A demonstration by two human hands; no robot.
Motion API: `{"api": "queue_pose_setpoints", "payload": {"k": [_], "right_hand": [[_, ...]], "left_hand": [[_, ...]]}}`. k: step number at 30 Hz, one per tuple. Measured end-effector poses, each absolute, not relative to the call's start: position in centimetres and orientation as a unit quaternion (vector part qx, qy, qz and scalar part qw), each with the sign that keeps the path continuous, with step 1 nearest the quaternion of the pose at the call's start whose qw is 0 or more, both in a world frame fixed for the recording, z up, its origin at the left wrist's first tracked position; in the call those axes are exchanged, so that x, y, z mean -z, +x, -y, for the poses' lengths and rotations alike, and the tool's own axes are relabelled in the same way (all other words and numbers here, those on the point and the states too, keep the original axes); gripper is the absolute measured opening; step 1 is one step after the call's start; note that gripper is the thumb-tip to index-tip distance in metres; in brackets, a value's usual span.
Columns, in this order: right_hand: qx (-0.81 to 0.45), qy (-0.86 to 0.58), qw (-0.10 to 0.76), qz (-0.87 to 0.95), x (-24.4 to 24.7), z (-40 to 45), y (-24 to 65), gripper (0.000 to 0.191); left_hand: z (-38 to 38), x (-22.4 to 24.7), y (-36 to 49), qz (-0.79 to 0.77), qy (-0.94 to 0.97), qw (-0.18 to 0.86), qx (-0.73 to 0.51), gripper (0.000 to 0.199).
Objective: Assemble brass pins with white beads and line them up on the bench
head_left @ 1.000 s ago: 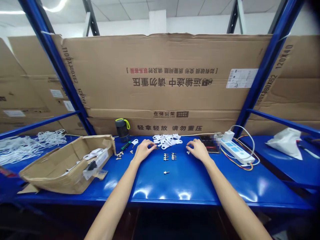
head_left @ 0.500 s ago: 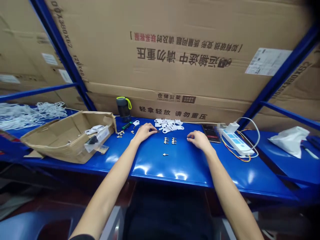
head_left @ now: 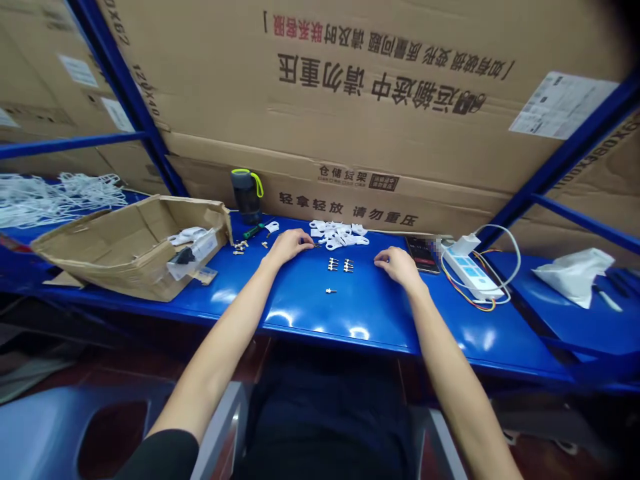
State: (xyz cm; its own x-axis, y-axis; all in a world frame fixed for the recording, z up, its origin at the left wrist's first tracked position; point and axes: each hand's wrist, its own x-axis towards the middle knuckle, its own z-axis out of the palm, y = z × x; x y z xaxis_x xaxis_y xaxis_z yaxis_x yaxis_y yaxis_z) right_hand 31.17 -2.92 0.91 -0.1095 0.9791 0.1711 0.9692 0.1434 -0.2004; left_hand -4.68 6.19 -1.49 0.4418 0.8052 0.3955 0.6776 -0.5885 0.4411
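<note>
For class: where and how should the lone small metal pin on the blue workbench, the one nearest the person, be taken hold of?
Pinch the metal pin by its shaft, coming from above and gripping either side. It lies flat on the blue workbench, apart from the other pins, so nothing seems to block the approach. The left hand is nearer.

A cardboard box (head_left: 120, 270) and bottle (head_left: 246, 198) sit left — a phone (head_left: 423, 255) and power strip (head_left: 473, 275) right.

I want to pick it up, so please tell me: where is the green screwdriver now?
In the head view, the green screwdriver lies on the blue bench, just in front of the dark bottle and left of the person's left hand.
</note>
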Motion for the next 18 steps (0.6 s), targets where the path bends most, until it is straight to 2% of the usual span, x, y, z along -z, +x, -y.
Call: {"api": "queue_pose_setpoints", "payload": {"k": [14, 18], "right_hand": [[0.043, -0.655, 0.131, 0.743, -0.4, 3.0, 30.0, 0.027], [0.061, -0.651, 0.186, 0.734, -0.7, 3.2, 29.2, 0.027]], "left_hand": [[-6.1, 1.3, -4.8, -0.441, 0.851, 0.098, -0.267, 0.023], [-6.6, 1.8, -5.2, -0.445, 0.845, 0.104, -0.279, 0.022]]}}
